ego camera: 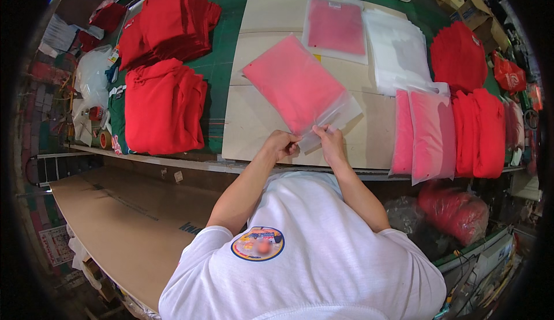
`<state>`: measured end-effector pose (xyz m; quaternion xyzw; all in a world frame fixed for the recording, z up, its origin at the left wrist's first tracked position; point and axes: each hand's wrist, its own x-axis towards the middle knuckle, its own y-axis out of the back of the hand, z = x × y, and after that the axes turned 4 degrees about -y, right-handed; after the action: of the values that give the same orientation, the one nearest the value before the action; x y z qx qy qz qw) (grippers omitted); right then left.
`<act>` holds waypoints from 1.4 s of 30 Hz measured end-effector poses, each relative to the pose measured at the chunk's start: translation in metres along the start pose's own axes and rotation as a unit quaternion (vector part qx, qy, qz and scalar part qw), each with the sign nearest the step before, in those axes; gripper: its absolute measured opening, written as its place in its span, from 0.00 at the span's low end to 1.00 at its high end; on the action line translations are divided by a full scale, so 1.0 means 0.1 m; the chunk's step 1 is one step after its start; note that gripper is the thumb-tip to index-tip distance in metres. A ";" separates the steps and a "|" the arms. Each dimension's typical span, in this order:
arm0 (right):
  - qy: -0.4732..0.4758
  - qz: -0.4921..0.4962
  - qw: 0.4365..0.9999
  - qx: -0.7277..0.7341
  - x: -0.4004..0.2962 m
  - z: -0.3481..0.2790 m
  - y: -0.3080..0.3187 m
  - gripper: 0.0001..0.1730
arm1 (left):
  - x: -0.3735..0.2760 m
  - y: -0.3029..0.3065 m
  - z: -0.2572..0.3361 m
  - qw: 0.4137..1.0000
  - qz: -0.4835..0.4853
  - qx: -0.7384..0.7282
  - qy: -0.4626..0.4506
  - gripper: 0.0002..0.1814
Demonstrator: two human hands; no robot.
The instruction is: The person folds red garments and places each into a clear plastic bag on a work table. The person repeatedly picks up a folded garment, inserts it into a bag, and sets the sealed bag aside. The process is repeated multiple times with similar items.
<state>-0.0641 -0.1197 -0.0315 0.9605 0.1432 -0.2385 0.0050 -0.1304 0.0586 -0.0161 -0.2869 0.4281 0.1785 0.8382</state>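
Note:
A frosted plastic bag [296,84] with a folded red garment inside lies slantwise on the cardboard sheet [255,116] before me. My left hand [282,144] pinches the bag's near left corner between thumb and fingers. Close beside it, my right hand [330,141] grips the near edge, where the clear flap extends past the garment. Farther back on the cardboard rests another bagged red garment [336,25], lying flat. To its right is a stack of white frosted bags [396,49].
Folded red garments [164,108] are piled at the left, with a taller red stack [177,21] behind. Filled bags [433,134] stand at the right beside folded red garments [487,134]. A large brown board [130,216] lies below the table edge at left.

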 end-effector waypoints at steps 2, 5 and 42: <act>0.003 0.000 1.000 -0.007 -0.03 -0.05 -0.01 0.12 | 0.01 0.01 -0.04 1.000 0.007 0.012 -0.024 0.07; 0.012 0.011 1.000 -0.013 -0.05 -0.06 -0.01 0.12 | -0.03 -0.01 -0.10 0.996 0.008 0.051 -0.074 0.08; 0.015 0.204 0.965 0.164 0.04 0.04 -0.43 0.35 | -0.07 -0.17 -0.28 0.982 -0.050 0.035 -0.178 0.04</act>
<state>-0.0739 -0.0778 -0.0345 0.9606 -0.0964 -0.2381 -0.1065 -0.1429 0.0273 -0.0181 -0.2418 0.2634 0.1693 0.9184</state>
